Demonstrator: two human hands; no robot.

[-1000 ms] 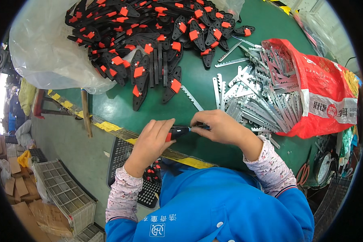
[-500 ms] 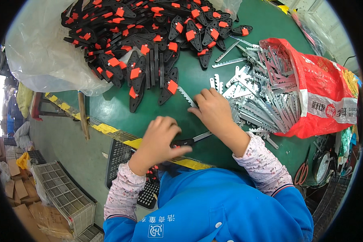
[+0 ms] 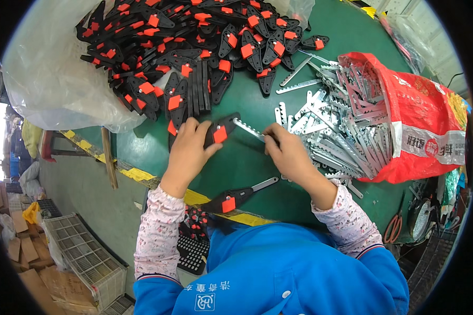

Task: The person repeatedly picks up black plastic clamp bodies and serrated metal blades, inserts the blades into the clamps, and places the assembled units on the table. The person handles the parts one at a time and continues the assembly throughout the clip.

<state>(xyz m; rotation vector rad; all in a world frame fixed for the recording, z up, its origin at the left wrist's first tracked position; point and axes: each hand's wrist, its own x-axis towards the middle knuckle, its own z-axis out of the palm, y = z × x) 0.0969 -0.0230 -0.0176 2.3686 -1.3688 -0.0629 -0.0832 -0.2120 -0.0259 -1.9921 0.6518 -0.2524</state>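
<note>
My left hand (image 3: 188,153) is closed around the near end of a black plastic bracket (image 3: 229,123) with a red tab. My right hand (image 3: 290,153) pinches the near end of a silvery notched metal strip (image 3: 249,130). The strip's far end meets the bracket's tip; whether it is inside the bracket I cannot tell. Nearer to me, another black bracket (image 3: 215,205) with a red tab lies at the table edge, a metal strip (image 3: 265,184) sticking out of it. Neither hand touches that one.
Black brackets with red tabs (image 3: 194,52) are heaped at the far left beside a clear plastic bag (image 3: 52,79). Loose metal strips (image 3: 326,126) spill from a red bag (image 3: 420,115) at the right. Yellow tape marks the table edge; scissors (image 3: 393,228) hang low on the right.
My left hand has moved forward and taken hold of a bracket, drawing it nearer. My right hand has shifted slightly right and nearer, now pinching the strip. The bracket at the edge is uncovered.
</note>
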